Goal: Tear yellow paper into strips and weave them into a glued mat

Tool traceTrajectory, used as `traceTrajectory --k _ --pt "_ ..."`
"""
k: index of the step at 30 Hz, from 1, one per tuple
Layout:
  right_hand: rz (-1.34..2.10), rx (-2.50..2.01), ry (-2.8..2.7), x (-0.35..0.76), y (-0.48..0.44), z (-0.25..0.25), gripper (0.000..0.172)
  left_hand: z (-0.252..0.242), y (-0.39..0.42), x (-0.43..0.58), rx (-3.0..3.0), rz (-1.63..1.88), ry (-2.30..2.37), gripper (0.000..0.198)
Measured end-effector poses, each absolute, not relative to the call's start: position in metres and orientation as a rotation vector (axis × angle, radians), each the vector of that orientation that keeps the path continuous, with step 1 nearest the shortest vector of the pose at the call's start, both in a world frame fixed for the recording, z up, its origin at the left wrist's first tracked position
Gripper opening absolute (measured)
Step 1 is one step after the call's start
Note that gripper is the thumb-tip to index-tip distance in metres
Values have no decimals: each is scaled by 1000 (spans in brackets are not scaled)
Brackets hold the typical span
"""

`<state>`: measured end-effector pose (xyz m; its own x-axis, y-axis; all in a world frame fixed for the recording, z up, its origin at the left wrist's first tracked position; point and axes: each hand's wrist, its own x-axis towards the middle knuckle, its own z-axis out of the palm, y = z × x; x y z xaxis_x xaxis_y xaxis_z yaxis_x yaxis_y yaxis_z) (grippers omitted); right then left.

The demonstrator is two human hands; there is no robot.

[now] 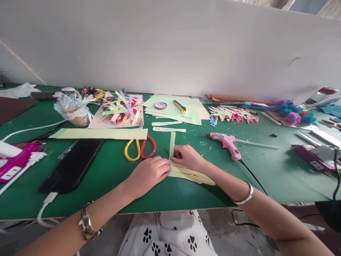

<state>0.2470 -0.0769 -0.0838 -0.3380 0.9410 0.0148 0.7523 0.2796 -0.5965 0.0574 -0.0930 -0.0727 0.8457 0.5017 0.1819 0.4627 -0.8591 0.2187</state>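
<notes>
Left hand (151,173) and right hand (188,156) touch pale paper strips (191,176) on a green table (170,199).

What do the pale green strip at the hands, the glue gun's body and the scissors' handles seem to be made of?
Pale green strip: likely paper or thin card, matte, flat with straight-cut edges.
Glue gun's body: probably hard plastic, a smooth, moulded pink shape.
Scissors' handles: apparently plastic or plastic-coated, smooth bright yellow and red loops; any core inside is hidden.
</notes>
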Motion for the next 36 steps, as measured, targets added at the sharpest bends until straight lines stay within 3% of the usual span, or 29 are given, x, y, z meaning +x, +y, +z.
traceTrajectory --k 8,12,15,20,36 --pt "762 -1576 -2162 248 -76 -80 22 -72 -89 44 3022 304 487 29" --pt "429 -1609 -2178 256 -91 -66 24 -72 -91 41 3026 222 495 30" --pt "236 -1545 -2209 266 -115 -57 15 -71 -92 39 2953 214 524 29" --pt "287 -1540 -2431 282 -155 -65 26 -67 -94 44 2805 271 634 31" --pt "375 -1503 -2450 292 -171 -72 28 -70 -92 61 2759 270 793 15"
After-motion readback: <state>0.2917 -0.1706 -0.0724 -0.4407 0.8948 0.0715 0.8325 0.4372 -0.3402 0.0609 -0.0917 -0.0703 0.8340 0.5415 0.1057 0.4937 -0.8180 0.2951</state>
